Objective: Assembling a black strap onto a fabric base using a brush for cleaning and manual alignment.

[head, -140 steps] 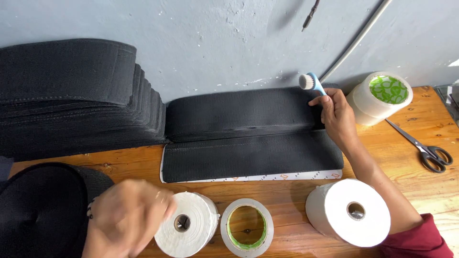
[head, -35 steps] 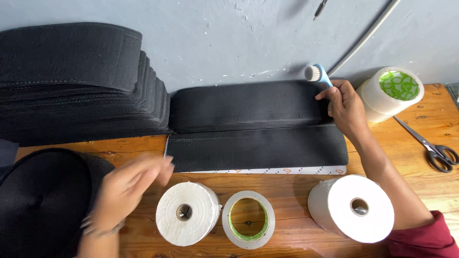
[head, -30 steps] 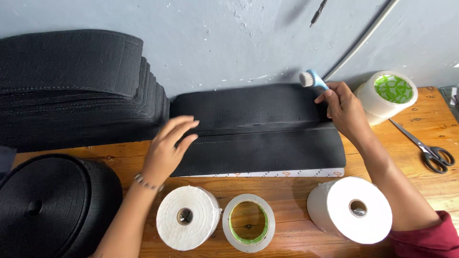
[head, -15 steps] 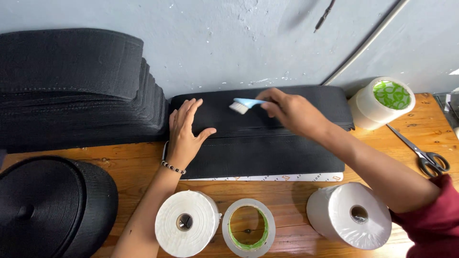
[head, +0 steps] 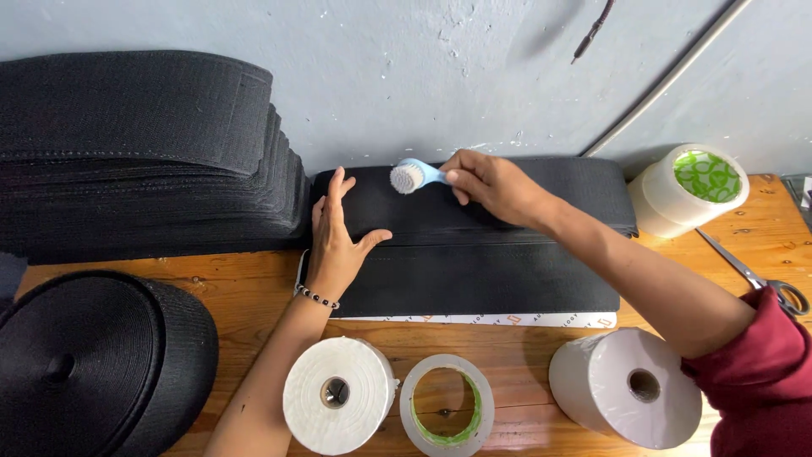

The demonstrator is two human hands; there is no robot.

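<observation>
Two hands are busy on one black pad [head: 474, 245] that lies flat on the wooden table [head: 245, 296], pushed up against the grey wall [head: 381, 76]. The pad has a fold line along its middle and a white strip [head: 474, 320] along its near edge.

The right hand [head: 495, 182] holds a small blue brush [head: 413, 176]. Its fingers are curled tight round the handle, and the round white bristle head sits at the far left part of the pad, near the top edge. I cannot tell if the bristles press on the cloth or just float over it.

The left hand [head: 338, 241] lies flat on the left end of the pad. Its fingers are straight and spread a little, thumb out to the side. It grips nothing; it just presses the pad down.

How much is done? It looks like the brush is at the left end, so the brushing may be near one end of a stroke. The pad looks the same black all over, so I cannot tell which parts are brushed.

A big pile of black pads [head: 144, 152] sits just to the left. Three tape rolls [head: 338, 393] stand in front, one more roll [head: 689, 188] and scissors [head: 761, 279] are on the right.
</observation>
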